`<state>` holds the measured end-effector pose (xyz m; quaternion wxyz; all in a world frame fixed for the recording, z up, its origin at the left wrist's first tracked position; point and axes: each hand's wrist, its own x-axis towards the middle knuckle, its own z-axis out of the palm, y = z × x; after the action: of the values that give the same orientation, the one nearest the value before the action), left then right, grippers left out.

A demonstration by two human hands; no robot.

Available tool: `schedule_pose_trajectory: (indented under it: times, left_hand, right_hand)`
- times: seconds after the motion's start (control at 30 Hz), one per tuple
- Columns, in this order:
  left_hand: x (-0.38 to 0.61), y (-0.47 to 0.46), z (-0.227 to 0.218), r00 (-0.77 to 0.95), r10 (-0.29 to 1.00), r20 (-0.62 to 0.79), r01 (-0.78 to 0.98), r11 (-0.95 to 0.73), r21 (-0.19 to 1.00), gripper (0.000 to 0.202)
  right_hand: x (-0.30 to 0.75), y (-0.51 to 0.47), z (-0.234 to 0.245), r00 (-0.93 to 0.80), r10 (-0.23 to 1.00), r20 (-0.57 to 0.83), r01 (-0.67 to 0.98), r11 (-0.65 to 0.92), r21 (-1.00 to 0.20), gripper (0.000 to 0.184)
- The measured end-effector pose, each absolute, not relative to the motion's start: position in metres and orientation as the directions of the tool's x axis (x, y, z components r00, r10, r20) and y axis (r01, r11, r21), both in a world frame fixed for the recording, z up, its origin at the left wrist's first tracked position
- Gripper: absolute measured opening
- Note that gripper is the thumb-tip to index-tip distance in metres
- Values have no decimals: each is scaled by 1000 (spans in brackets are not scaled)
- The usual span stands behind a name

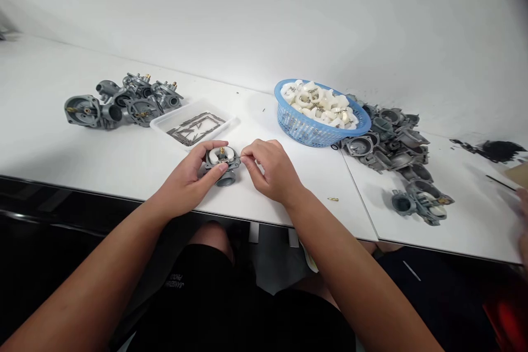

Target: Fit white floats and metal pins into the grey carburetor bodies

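Note:
A grey metal carburetor lies in my left hand, which is closed round its left side with the thumb across the front. Its open bowl side faces up, showing a white plastic float and a brass piece in the middle. At the carburetor's right edge, my right hand pinches a thin metal pin, whose end reaches the body. The fingertips cover part of the pin. Behind my left hand stands a clear plastic tray with many thin dark pins inside.
Several carburetors stand at back left. A blue basket of white floats is right of centre, beside a pile of grey castings. A brass needle and another carburetor lie right. Another person's hand is at the right edge.

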<state>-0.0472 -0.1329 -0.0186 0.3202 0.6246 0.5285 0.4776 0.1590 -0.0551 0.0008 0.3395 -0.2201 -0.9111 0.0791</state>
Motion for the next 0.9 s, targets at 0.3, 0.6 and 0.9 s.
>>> schedule_pose_trajectory:
  times: [0.3, 0.6, 0.9]
  left_hand:
    - [-50, -133, -17, 6, 973, 230, 319, -220, 922, 44]
    - [-48, -135, -13, 33, 977, 209, 310, -209, 927, 47]
    - [-47, -135, -6, 52, 985, 162, 286, -170, 943, 47]
  right_hand:
    - [159, -56, 2, -662, 424, 618, 323, 905, -275, 20]
    - [160, -57, 3, -652, 461, 601, 302, 886, -352, 17]
    - [159, -56, 1, -635, 405, 658, 223, 911, -347, 14]
